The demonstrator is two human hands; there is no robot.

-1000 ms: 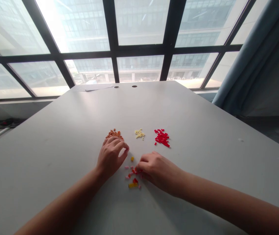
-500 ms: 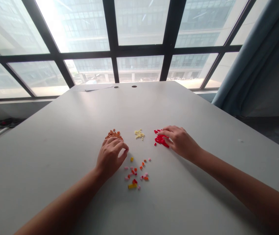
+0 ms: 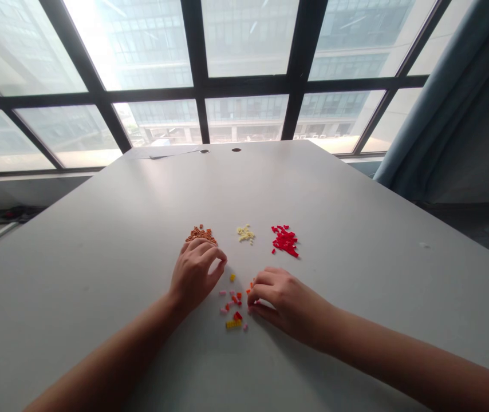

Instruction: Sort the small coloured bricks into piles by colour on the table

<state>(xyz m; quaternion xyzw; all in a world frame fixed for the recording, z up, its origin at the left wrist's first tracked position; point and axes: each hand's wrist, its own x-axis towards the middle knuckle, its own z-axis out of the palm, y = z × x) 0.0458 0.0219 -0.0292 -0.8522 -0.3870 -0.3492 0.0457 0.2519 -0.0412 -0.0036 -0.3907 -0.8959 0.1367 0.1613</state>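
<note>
Small plastic bricks lie on the pale grey table point(image 3: 347, 229) in three loose piles: orange-brown point(image 3: 201, 234), cream-yellow point(image 3: 245, 233) and bright red point(image 3: 285, 242). My left hand point(image 3: 195, 276) rests just below the orange-brown pile, its fingers curled and touching the pile's lower edge. A mixed scatter of pink, orange, red and yellow bricks point(image 3: 232, 303) lies between my hands. My right hand point(image 3: 281, 303) is curled over the scatter's right side, hiding some bricks. Neither hand shows a held brick.
A short yellow-and-red brick stack point(image 3: 233, 323) lies at the scatter's near end. The far table edge has two round grommet holes point(image 3: 204, 151) and a flat paper sheet point(image 3: 171, 153). Large windows point(image 3: 244, 57) stand beyond, with a blue curtain point(image 3: 437, 114) at right.
My right hand has moved back from the red pile, toward me and leftward, onto the scatter's right side. The red pile is uncovered. My left hand has not visibly moved.
</note>
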